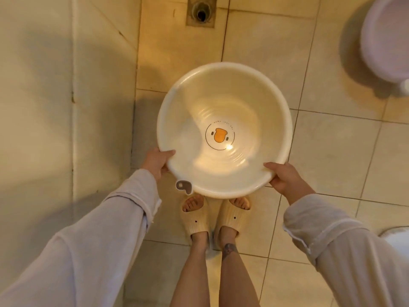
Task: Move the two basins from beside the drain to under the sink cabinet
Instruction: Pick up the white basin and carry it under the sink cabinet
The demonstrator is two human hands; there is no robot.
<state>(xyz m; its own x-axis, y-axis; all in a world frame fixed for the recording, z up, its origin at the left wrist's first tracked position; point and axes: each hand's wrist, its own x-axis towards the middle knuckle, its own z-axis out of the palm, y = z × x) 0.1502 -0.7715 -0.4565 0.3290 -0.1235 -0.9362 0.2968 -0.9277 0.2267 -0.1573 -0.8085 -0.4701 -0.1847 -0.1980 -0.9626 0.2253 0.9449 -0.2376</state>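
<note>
One cream basin (pixel 223 120), a cartoon duck face printed on its bottom, is held level above the tiled floor (pixel 332 140) of a bathroom, directly over the person's slippered feet (pixel 212 216). The basin looks empty, its inner wall shining under warm light, and a small grey hanging tab (pixel 184 186) juts from the near rim. The left hand (pixel 156 161) clasps the rim at the near left, thumb hooked over the lip and fingers underneath; the right hand (pixel 284 178) grips the rim at the near right in the same way. Holding it at two opposite points of the near edge appears to keep the wide, shallow basin balanced and mouth-up for carrying. Both arms, in pale long sleeves (pixel 106 229), reach forward and down, elbows out, wrists turned inward toward the basin.

A second basin (pixel 385 41), pale lilac, sits on the floor at the far right, partly cut off by the frame edge and well apart from the first. The floor drain (pixel 201 12) lies at the far edge, beyond the held basin. A tiled wall (pixel 44 96) runs along the left. The sink cabinet cannot be made out; a white curved edge (pixel 398 237) at the near right is too little to identify. By the look of it, the first basin is in transit and the second awaits its turn.
</note>
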